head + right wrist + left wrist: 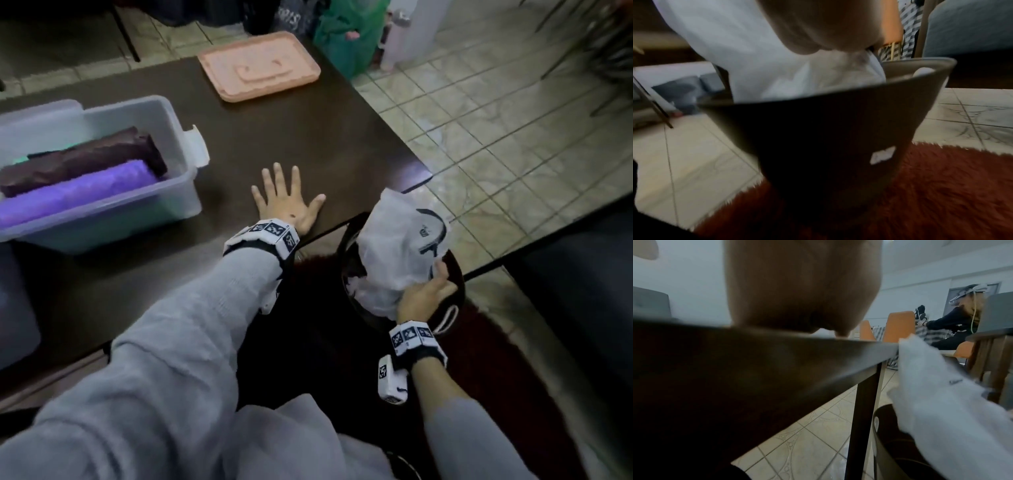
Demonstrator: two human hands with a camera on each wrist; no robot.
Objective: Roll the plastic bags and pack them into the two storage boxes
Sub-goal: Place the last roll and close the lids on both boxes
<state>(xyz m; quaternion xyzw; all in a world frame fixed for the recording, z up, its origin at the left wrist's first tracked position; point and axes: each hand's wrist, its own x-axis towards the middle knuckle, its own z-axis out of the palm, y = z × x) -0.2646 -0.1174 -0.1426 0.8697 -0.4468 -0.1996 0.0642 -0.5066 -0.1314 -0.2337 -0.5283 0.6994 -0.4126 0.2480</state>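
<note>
Your right hand (423, 297) holds a grip on the white plastic bag (397, 246), which rises from the dark bin (830, 123) beneath it. Your left hand (286, 202) lies flat, fingers spread wide, on the surface (308, 137), just beside the clear storage box (164, 137).

The storage box (102, 205) stands on the table (308, 137), left of the left hand (287, 202), which lies flat on the tabletop near its front edge. Two rolled bags (78, 178) lie side by side in the storage box. A tray (258, 68) rests on the table behind the left hand. Right of the left hand, off the table's edge, a bin (455, 284) stands on a rug (941, 186) on the floor. The right hand (424, 294) grips a plastic bag (394, 246) over the bin.
</note>
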